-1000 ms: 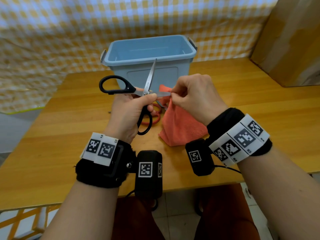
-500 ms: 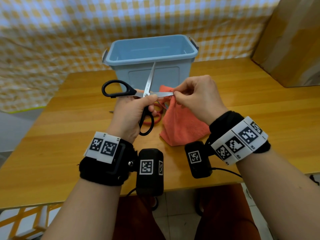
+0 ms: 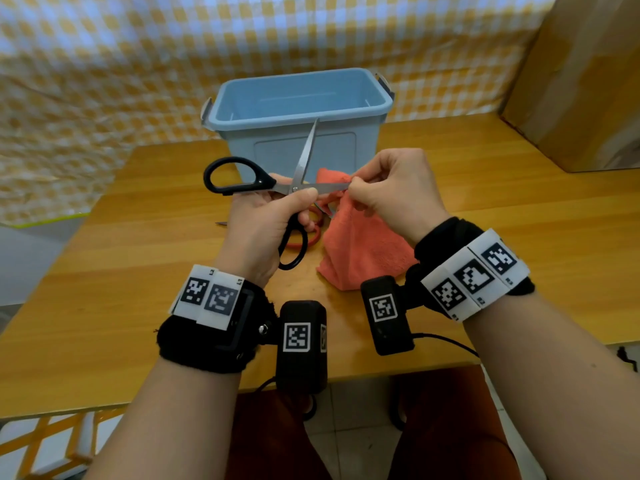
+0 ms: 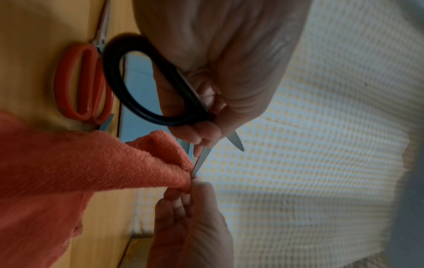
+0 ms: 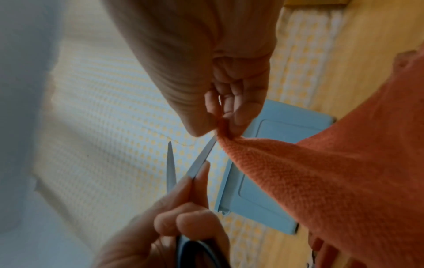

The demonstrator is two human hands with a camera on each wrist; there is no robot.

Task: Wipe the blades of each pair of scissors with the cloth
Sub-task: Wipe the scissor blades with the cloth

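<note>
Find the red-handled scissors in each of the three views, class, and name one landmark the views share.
Head: red-handled scissors lie on the table at centre, mostly hidden behind the left hand.
Left wrist: upper left, flat on the wood beside the black handle loop.
Right wrist: not in view.
Shared landmark: the orange cloth, pinched by the right hand.

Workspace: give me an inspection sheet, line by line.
Surface: wooden table, bare wood around the work.
Job's things: black scissors held open above the table; orange cloth pinched round the tip of one blade, its lower part draped on the table; red scissors lying on the table, partly hidden in the head view.
Clutter: blue bin behind the hands.
Hands: left hand grips the black scissors; right hand pinches the cloth on the blade.
Cables: black cable from the right wrist camera.
Surroundings: checked cloth backdrop; cardboard box.
</note>
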